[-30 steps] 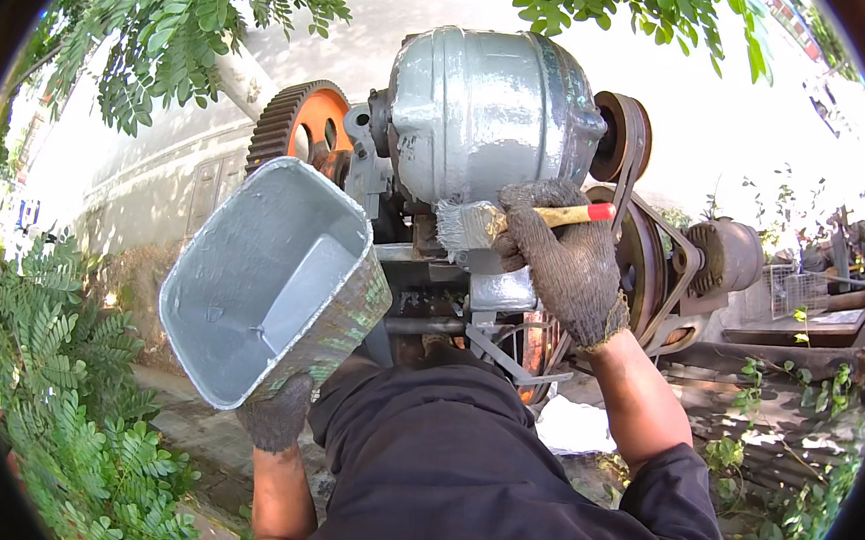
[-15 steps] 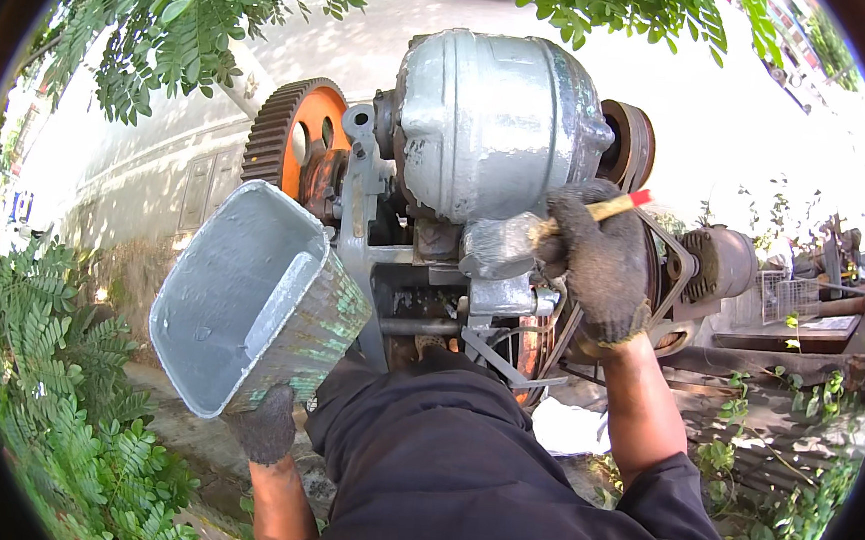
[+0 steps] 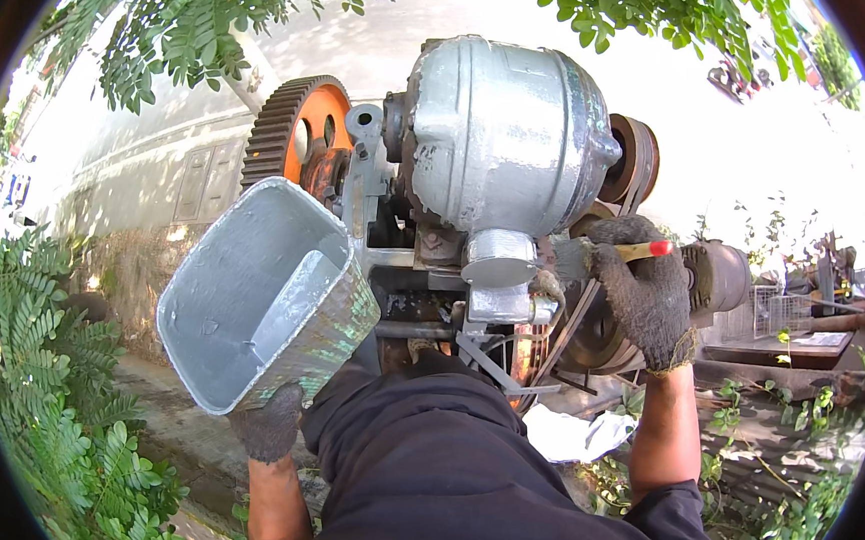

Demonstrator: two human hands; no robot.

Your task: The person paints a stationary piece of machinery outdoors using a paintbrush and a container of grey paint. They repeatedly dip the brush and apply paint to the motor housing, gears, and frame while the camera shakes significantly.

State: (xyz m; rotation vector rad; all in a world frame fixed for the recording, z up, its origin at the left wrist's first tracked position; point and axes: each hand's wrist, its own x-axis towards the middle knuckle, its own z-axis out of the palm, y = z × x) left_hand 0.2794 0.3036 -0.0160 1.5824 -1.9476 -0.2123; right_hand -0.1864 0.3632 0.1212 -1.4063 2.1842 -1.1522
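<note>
Your right grip (image 3: 647, 293) pinches the paintbrush (image 3: 642, 252) — bristles (image 3: 571, 259) to its left, the grey drum (image 3: 507, 140) farther up-left. Your left grip (image 3: 270, 423) clasps the paint container (image 3: 336, 336) just above it.

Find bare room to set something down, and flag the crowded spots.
Bare: pavement strip between low foliage and left hand; pale ground between drum and upper leaves, though washed out. Crowded: around right hand, with brush, drum, pulley and motor.
</note>
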